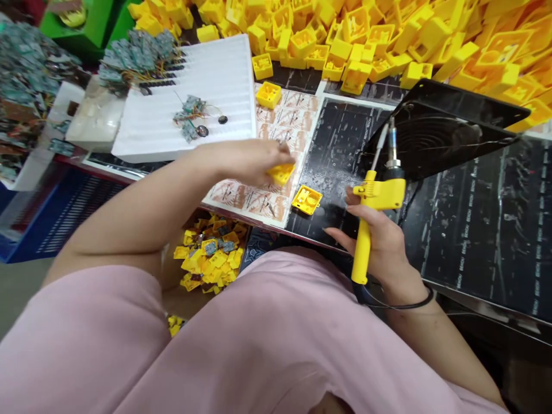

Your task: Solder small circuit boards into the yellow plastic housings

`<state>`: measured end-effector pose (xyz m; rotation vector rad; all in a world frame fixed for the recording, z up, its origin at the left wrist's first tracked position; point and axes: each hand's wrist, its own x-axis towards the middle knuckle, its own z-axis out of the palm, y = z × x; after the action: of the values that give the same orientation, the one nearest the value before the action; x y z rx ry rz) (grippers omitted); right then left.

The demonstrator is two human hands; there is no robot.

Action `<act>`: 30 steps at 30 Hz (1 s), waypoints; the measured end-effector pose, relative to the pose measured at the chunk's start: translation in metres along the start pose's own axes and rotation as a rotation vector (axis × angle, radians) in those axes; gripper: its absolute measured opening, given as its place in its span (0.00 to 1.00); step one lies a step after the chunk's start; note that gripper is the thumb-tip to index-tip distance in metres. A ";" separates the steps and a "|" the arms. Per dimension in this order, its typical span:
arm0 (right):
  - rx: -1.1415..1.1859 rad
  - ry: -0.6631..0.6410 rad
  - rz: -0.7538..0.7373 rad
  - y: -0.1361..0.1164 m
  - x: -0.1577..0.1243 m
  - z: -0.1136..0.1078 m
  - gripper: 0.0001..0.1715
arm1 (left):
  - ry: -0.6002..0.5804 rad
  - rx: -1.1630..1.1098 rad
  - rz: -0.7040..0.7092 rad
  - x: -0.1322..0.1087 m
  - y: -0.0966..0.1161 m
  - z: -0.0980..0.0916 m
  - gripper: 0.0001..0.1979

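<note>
My left hand [252, 164] is shut on a small yellow plastic housing [281, 173], which it presses down onto a printed paper sheet [276, 118] on the bench. My right hand [379, 244] grips a yellow soldering iron [370, 198] by its handle, with the metal tip pointing away from me. Beside the iron lies another yellow housing [306, 199], open side up, on a black scratched mat [336, 155]. A third yellow housing [268, 95] sits at the far end of the paper sheet.
A white foam board [185, 80] holds small circuit boards with wires and a round disc. Further circuit boards [26, 86] are piled at the left. A large heap of yellow housings [345, 34] fills the far side. Below the bench edge, a container holds assembled yellow parts [209, 253]. A blue crate [56, 213] stands at the left.
</note>
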<state>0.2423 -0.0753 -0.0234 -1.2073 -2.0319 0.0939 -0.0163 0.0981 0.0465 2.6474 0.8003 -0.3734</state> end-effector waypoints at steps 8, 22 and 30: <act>-0.045 -0.147 -0.044 -0.012 0.035 0.037 0.22 | 0.166 -0.220 0.041 -0.063 0.025 0.046 0.36; 0.012 -0.123 -0.126 0.020 0.006 -0.003 0.36 | 0.810 -0.149 -0.224 -0.041 -0.004 0.040 0.30; 0.024 -0.148 -0.184 0.012 0.019 0.007 0.28 | 0.845 -0.321 -0.853 -0.095 -0.144 -0.004 0.16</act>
<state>0.2415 -0.0517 -0.0228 -1.0194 -2.2546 0.1209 -0.1754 0.1665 0.0470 1.9681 2.0233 0.6883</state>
